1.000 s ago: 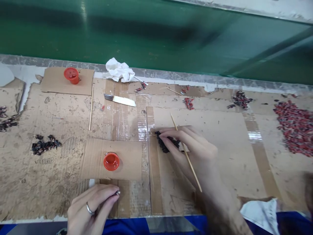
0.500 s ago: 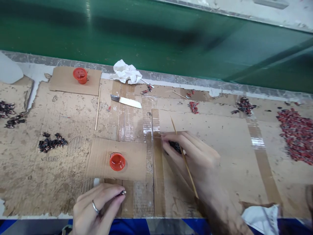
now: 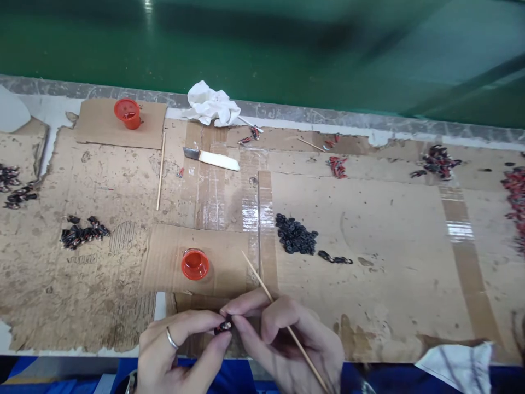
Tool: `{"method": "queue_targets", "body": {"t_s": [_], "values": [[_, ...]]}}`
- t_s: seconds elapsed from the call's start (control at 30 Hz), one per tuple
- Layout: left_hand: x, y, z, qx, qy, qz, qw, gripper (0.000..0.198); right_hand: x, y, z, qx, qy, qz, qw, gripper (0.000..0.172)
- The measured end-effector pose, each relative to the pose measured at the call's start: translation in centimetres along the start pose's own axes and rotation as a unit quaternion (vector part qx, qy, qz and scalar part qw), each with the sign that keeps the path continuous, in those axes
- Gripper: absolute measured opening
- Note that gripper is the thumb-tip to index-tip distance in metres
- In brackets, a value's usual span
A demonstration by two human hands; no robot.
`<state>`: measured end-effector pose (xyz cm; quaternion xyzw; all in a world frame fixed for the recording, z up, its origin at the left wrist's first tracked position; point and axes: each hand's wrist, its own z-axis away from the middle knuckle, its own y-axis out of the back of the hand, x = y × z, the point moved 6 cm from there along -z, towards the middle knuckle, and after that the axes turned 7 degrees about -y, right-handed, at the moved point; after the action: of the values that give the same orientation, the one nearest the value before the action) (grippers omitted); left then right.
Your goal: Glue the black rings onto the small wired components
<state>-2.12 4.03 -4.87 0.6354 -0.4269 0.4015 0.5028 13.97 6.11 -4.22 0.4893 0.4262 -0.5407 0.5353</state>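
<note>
My left hand (image 3: 180,347), with a ring on one finger, pinches a small black part with a shiny metal end (image 3: 224,326) near the front edge. My right hand (image 3: 293,342) meets it there, thumb and forefinger pressed together against the part; whatever lies between those fingertips is hidden. A thin wooden stick (image 3: 259,278) is tucked across the right hand, its pointed end up and to the left. Just beyond stands a red cup (image 3: 195,265) of liquid on a cardboard piece (image 3: 164,257). A pile of small black rings (image 3: 296,235) lies to the right, beside a few black parts (image 3: 335,258).
Farther back lie a white-handled knife (image 3: 213,158), crumpled tissue (image 3: 211,104), a second stick (image 3: 161,172) and another red cup (image 3: 128,114). Black parts (image 3: 84,232) sit at left, red parts (image 3: 517,202) at far right. A green surface (image 3: 262,54) runs behind the bench.
My right hand has come from the black ring pile leftward and toward me, to my left hand, carrying the stick. The pile is now uncovered. The view has shifted slightly.
</note>
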Motion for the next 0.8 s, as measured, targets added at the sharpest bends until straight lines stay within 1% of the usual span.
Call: {"method": "queue_targets", "body": {"t_s": [0.1,0.2,0.37,0.57,0.6,0.67,0.73,0.8], "values": [[-0.1,0.0,0.2,0.004,0.011,-0.011,1.0,0.02,0.1,-0.2,0.4,0.016,-0.004,-0.005,1.0,0.031],[0.3,-0.1,0.2,0.009,-0.008,-0.025,1.0,0.017,0.0,-0.2,0.7,0.034,0.005,0.028,0.999,0.031],[0.3,0.3,0.7,0.008,-0.054,-0.053,0.997,0.024,-0.6,-0.4,1.2,0.053,0.063,0.103,0.991,0.035],[0.1,0.3,1.6,0.002,-0.113,-0.086,0.99,0.029,0.1,-0.5,1.2,0.04,0.097,0.126,0.986,0.035],[0.1,0.3,1.7,0.004,-0.118,-0.094,0.989,0.031,0.1,-0.4,1.1,0.031,0.112,0.128,0.985,0.035],[0.1,0.4,1.8,0.003,-0.114,-0.119,0.986,0.036,-0.3,-0.4,1.1,0.016,0.168,0.141,0.976,0.034],[0.0,0.8,1.9,-0.016,-0.116,-0.153,0.981,0.043,-1.0,-0.4,1.2,-0.001,0.209,0.178,0.962,0.032],[0.1,1.2,1.9,-0.056,-0.151,-0.187,0.969,0.047,-1.7,-0.4,1.3,-0.008,0.208,0.225,0.952,0.032]]}}
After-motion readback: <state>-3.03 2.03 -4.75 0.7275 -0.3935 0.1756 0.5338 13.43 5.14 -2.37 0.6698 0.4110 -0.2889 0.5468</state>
